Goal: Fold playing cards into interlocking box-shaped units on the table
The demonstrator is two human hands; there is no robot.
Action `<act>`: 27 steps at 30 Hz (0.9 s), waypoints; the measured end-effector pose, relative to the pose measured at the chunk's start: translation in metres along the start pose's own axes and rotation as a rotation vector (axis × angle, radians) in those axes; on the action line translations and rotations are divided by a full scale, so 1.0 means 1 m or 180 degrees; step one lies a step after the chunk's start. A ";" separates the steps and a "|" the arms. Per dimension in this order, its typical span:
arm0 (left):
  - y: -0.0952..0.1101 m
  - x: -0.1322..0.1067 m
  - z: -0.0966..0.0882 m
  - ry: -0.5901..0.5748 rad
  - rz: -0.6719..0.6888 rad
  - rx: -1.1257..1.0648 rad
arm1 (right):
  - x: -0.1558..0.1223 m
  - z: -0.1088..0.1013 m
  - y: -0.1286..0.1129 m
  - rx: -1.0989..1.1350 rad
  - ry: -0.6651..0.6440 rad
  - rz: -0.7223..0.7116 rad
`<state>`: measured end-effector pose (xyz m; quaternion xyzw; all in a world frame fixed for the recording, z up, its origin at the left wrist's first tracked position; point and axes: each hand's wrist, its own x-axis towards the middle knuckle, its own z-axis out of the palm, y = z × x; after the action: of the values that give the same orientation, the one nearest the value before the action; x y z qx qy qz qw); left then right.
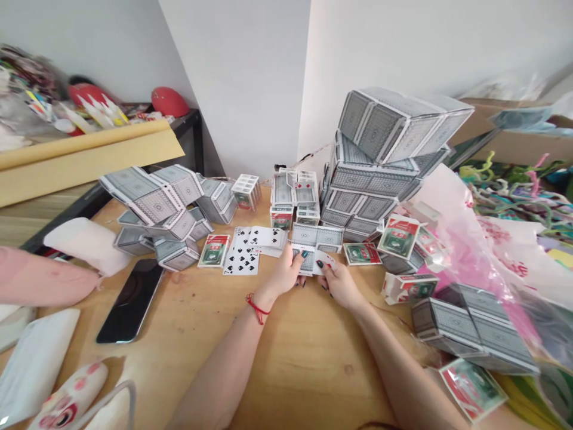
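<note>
— Spotted what around the hands?

— Found a tall leaning stack of grey-backed playing-card blocks (380, 161) at one o'clock from them, and a lower heap of grey-backed card blocks (156, 209) out at ten. Noted a fan of white spade cards (250, 248) close by at ten, with a red-and-green card box (213, 251) just beside it. Saw a black slab phone (132, 301) flat on the pale wooden table (290, 358) at eight, and another person's pink sleeve (40, 278) far out at nine.

— Saw anything in the way?

— Saw a flat grey-backed row of joined cards (317, 237) at twelve, just beyond the fingertips. Noted a crumpled pink plastic bag (470, 239) at three and a long grey-backed card block (470, 325) at four, near the right forearm.

— And the pose?

— Reached in from six o'clock on both bare forearms. Met mid-table: left hand (286, 275), with a red string bracelet (256, 304) at the wrist, curled and pinched tight on the nine o'clock edge of a small bundle of white-faced playing cards (313, 263); right hand (341, 285) closed likewise on its three o'clock edge. Held the bundle between them, low over the table near the joined row. Could not tell whether it touched the wood.
</note>
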<state>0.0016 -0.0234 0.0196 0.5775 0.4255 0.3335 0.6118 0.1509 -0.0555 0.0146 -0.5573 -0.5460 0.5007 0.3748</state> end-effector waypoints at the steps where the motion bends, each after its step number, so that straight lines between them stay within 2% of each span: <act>1: -0.001 0.000 0.001 0.0001 0.0014 0.0001 | 0.000 0.000 -0.001 -0.0014 -0.0003 -0.0002; 10: -0.007 0.003 0.006 -0.0010 0.0067 -0.0058 | 0.001 -0.001 0.001 -0.0133 -0.0066 -0.0053; 14: -0.005 0.004 0.001 -0.0107 0.0054 -0.0009 | 0.001 -0.002 0.007 -0.0024 -0.0180 0.0062; 20: 0.003 0.004 -0.014 -0.0095 0.0061 0.0049 | 0.003 -0.003 0.005 0.0686 -0.0113 0.0061; 27: 0.005 0.001 -0.015 -0.0073 -0.0021 0.0090 | 0.002 -0.001 0.009 0.0403 0.0050 0.0159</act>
<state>-0.0110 -0.0162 0.0245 0.5884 0.4250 0.3188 0.6095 0.1537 -0.0544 0.0059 -0.5499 -0.4962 0.5391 0.4009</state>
